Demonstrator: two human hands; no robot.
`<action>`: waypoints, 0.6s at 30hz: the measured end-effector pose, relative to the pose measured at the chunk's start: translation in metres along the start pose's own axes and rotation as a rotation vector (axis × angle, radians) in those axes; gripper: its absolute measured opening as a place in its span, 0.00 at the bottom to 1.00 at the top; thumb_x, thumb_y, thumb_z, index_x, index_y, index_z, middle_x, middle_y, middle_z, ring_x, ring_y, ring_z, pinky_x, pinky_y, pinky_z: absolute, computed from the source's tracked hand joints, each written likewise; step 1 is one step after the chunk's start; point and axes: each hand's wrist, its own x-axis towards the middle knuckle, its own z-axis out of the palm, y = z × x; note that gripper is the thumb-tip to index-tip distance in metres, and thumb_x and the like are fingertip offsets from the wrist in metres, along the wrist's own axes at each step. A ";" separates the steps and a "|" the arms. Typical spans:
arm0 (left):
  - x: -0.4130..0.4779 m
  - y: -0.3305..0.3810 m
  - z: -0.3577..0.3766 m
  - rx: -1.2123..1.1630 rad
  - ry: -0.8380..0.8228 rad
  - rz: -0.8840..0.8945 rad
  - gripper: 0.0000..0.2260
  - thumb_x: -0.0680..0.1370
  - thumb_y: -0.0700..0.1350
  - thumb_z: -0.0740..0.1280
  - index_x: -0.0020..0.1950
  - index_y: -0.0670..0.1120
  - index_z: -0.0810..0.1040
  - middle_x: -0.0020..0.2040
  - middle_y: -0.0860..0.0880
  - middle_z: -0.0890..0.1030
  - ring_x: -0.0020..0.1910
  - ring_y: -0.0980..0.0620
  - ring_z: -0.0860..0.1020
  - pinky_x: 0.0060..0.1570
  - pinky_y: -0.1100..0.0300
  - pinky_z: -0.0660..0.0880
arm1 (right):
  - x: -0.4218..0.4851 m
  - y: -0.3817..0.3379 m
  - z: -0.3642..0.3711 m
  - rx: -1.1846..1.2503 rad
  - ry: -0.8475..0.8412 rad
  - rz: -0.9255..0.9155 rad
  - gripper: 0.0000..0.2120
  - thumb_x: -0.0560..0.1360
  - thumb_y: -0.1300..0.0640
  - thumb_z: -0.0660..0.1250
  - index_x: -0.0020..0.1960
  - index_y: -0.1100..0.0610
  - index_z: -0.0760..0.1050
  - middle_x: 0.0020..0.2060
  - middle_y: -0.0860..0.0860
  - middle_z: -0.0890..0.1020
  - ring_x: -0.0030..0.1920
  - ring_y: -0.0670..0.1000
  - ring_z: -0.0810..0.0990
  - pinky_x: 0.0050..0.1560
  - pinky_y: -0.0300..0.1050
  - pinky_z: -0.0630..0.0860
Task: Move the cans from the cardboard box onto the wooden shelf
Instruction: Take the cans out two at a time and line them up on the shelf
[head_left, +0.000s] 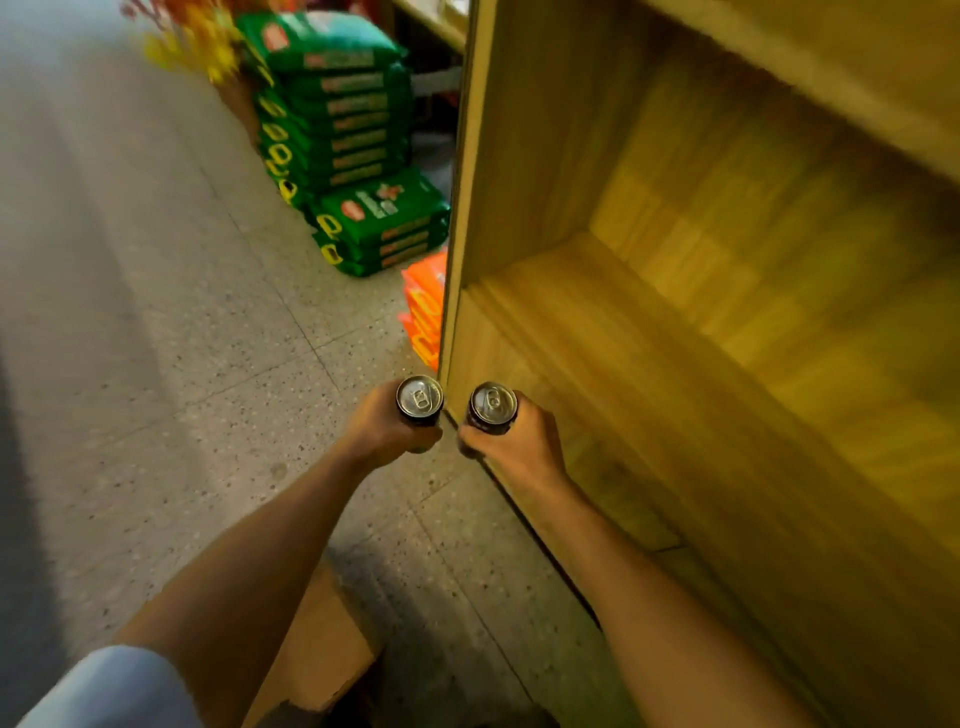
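My left hand (387, 428) grips a dark can (420, 399) upright, its silver top with pull tab facing me. My right hand (519, 441) holds a second dark can (493, 405) the same way. Both cans hover side by side at the front left corner of the wooden shelf (675, 364), whose compartment has nothing on its board. The left can is just outside the shelf's side panel, the right can just over its front edge. A flap of the cardboard box (317, 644) shows under my left forearm; its inside is hidden.
Green bags (343, 130) are stacked on the speckled tile floor (156, 312) beyond the shelf's left side. Orange packets (426, 306) lie against that side panel. Yellow and orange items (192, 36) are blurred at the top left.
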 end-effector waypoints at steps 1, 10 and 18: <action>-0.008 0.042 -0.011 -0.007 -0.005 0.021 0.12 0.61 0.33 0.76 0.41 0.41 0.79 0.38 0.41 0.83 0.37 0.42 0.82 0.38 0.44 0.80 | -0.009 -0.028 -0.031 0.004 0.019 -0.007 0.29 0.57 0.41 0.80 0.55 0.49 0.80 0.49 0.44 0.86 0.50 0.45 0.84 0.50 0.46 0.83; -0.063 0.326 -0.073 0.111 -0.028 0.142 0.19 0.64 0.33 0.79 0.49 0.49 0.80 0.44 0.52 0.82 0.42 0.62 0.81 0.48 0.61 0.76 | -0.079 -0.200 -0.248 -0.002 0.156 -0.083 0.29 0.61 0.42 0.79 0.59 0.48 0.80 0.53 0.44 0.85 0.52 0.45 0.83 0.52 0.45 0.82; -0.069 0.462 -0.076 0.203 -0.110 0.307 0.17 0.66 0.37 0.80 0.48 0.51 0.79 0.44 0.53 0.83 0.44 0.60 0.81 0.46 0.63 0.77 | -0.109 -0.248 -0.350 0.111 0.222 -0.126 0.25 0.60 0.39 0.79 0.54 0.43 0.79 0.48 0.43 0.85 0.50 0.42 0.83 0.53 0.50 0.82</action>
